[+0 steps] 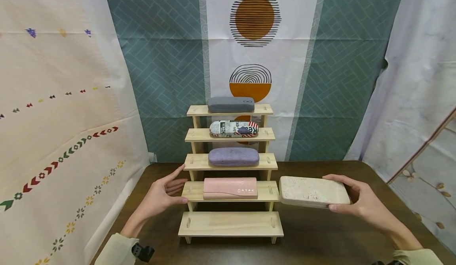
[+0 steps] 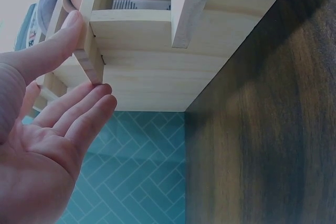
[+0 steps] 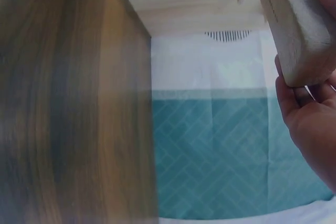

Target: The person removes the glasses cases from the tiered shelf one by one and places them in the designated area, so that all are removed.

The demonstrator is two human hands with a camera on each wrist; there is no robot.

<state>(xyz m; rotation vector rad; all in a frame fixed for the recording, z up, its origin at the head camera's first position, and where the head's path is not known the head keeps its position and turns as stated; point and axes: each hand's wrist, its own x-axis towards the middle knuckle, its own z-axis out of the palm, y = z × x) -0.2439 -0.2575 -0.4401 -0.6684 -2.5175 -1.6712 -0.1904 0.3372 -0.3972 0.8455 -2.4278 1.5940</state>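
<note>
A light wooden stepped display stand [image 1: 230, 228] bears several glasses cases. My left hand [image 1: 162, 191] steadies it at its left side, thumb and fingertips at opposite edges of a step board's end [image 2: 90, 59], index fingertip by the step above. In my right hand [image 1: 363, 203] is a worn cream glasses case [image 1: 313, 191], pinched at its right end between thumb and fingers. That case hangs above the table just right of the stand, its left end beside the pink glasses case's [image 1: 229, 188] step. Part of the cream case shows in the right wrist view [image 3: 294, 30].
Going up from the pink case stand a purple case [image 1: 233, 157], a newspaper-print case [image 1: 233, 128] and a grey-blue case [image 1: 230, 104], one per step. The lowest step is bare. Underneath is a dark wooden table [image 1: 320, 237]; patterned cloth [image 1: 171, 67] hangs behind.
</note>
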